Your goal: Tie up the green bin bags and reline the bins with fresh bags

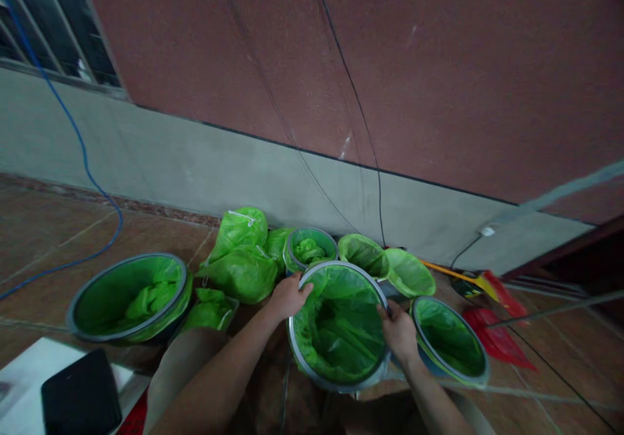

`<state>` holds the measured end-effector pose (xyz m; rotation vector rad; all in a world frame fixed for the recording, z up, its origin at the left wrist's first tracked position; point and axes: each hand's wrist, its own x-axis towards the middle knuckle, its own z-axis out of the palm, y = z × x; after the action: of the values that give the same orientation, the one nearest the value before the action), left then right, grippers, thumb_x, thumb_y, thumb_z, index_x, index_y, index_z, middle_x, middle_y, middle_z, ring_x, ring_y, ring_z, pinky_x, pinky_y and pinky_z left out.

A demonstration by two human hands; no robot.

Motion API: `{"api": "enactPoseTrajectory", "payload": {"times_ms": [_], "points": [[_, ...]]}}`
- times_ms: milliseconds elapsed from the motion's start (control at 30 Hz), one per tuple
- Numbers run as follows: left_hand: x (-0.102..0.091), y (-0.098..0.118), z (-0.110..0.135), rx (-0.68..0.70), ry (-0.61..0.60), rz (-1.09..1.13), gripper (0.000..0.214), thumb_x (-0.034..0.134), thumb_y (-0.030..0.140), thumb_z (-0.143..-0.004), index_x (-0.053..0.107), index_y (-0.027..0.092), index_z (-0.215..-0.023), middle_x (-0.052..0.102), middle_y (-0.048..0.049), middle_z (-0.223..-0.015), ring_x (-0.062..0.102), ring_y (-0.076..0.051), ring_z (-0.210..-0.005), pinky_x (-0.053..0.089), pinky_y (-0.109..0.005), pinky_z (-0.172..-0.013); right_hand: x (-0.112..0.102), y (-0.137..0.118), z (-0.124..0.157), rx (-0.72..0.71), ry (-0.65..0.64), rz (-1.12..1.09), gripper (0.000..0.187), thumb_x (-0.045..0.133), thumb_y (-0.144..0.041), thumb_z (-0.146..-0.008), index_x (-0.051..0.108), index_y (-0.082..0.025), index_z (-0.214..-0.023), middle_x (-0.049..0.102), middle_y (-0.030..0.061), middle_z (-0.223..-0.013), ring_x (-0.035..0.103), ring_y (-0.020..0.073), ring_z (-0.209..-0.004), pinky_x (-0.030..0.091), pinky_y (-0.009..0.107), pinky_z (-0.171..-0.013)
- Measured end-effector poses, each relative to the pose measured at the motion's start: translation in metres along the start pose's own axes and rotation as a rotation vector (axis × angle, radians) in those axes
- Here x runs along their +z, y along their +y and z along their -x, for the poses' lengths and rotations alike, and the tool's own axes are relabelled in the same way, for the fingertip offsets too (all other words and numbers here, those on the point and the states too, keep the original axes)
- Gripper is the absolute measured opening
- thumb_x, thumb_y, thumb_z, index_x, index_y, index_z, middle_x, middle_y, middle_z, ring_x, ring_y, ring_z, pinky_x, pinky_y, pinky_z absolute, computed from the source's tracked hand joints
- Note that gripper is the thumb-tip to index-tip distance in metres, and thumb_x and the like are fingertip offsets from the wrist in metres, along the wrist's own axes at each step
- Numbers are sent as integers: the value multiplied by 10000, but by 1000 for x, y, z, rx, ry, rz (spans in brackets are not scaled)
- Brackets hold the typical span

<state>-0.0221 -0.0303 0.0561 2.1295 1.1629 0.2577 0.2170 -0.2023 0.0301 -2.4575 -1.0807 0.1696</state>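
Observation:
A trash bin (298,357) with a grey rim is tilted toward me in front of my knees. Its translucent green bag (341,337) lines the inside and folds over the rim in places. My left hand (289,297) is closed on the rim at the upper left, thumb over the edge. On the opposite side, my right hand (400,332) grips the rim too, its fingers partly hidden behind the bin. Close to my right hand stands another lined bin (448,337). Behind the held bin is a smaller bin (312,232) with crumpled green plastic inside.
Left lies a wide lined bin (80,302), beside tied green bags (241,272). Two more lined bins (412,272) stand by the wall (195,162). A red dustpan (500,341) sits right. A blue cable (80,139) hangs left, above a black tablet-like object (80,396).

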Motion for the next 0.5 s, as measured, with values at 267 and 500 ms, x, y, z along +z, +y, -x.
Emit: {"api": "enactPoseTrajectory", "payload": {"times_ms": [267,500], "points": [[15,-3,-8,-29,-4,161,267,471,285,-920,683,152,-1013,732,-92,-990,678,-205,-936,488,-286,-838,9,-5,27,236,89,-42,472,375,-471,-883,661,-172,-1110,724,127,-863,655,277,-791,409,319,-647],[11,-3,6,-74,34,538,691,732,440,-717,544,166,-1323,690,-98,-1190,649,-254,-1060,502,-326,-910,20,11,40,367,194,-369,449,472,-526,-798,679,-154,-937,712,109,-741,649,268,-705,439,316,-619]]}}
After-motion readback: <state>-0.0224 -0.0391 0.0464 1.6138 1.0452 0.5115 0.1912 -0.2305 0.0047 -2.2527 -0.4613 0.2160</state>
